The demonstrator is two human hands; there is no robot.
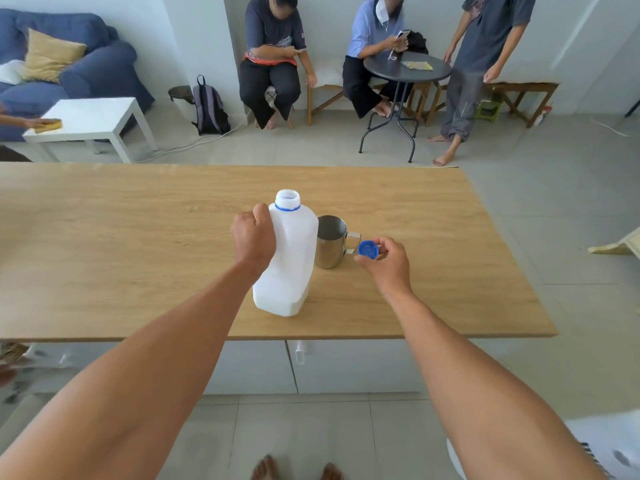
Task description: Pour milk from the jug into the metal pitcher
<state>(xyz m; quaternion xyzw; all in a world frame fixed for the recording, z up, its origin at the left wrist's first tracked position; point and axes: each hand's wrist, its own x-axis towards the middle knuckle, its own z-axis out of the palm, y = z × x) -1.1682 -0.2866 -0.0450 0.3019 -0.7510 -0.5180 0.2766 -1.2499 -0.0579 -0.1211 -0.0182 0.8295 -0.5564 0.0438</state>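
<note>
A: Status req. Where's the jug w/ respect to the pitcher?

B: From my remote feed: white milk jug (289,261) stands upright on the wooden desk (138,254), approx. centre. Neck is open, blue ring around it. Metal pitcher (330,242) stands just right of the jug, touching or nearly so; I can't tell which. Pitcher handle points right.

A: Left grip?

B: Left hand (254,237) is clenched on the jug's left side, at handle level. Handle itself is hidden behind the hand. Jug base sits flat on the desk.

A: Right grip?

B: Right hand (384,261) is pinching the blue cap (368,250) between thumb and fingers, cap's open side facing the camera. Cap sits just right of the pitcher handle, above the desk surface. Contact w/ handle: can't tell.

A: Pitcher contents?

B: Inside reads bare metal from this angle; bottom not clearly visible.

A: Background?

B: Far side: two seated persons and one standing by a round black table (407,69). Far left: blue sofa (69,64), white side table (93,119).
</note>
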